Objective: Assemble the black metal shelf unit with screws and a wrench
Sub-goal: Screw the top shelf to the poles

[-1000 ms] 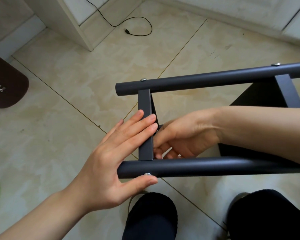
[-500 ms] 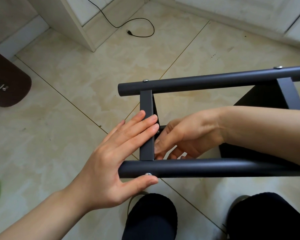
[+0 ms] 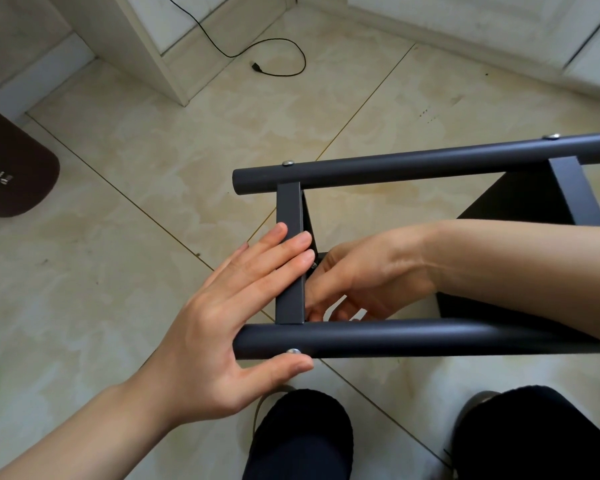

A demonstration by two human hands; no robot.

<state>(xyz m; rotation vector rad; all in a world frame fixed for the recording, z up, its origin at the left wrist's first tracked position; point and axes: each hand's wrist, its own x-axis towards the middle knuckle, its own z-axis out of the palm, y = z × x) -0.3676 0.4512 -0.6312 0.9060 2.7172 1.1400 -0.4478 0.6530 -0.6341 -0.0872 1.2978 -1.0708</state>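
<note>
The black metal shelf frame lies on its side over the tiled floor. Its near tube [image 3: 413, 337] and far tube [image 3: 430, 164] are joined by a flat crossbar [image 3: 289, 209]. Silver screw heads sit on the far tube [image 3: 287, 163] and the near tube [image 3: 293, 351]. My left hand [image 3: 222, 323] presses straight fingers on the crossbar, its thumb against the near tube. My right hand [image 3: 368, 278] reaches inside the frame with curled fingers and pinches a small silver fastener [image 3: 314, 265] at the crossbar's inner face. No wrench is in view.
A second crossbar [image 3: 575, 188] and a black shelf panel [image 3: 520, 202] lie to the right. A black cable [image 3: 274, 57] trails by the white cabinet corner [image 3: 160, 64]. A brown mat [image 3: 11, 174] is at the left. My dark-clad knees [image 3: 302, 434] are just below the frame.
My right hand's fingers have shifted slightly at the crossbar's inner face. My left hand keeps its place on the crossbar and near tube.
</note>
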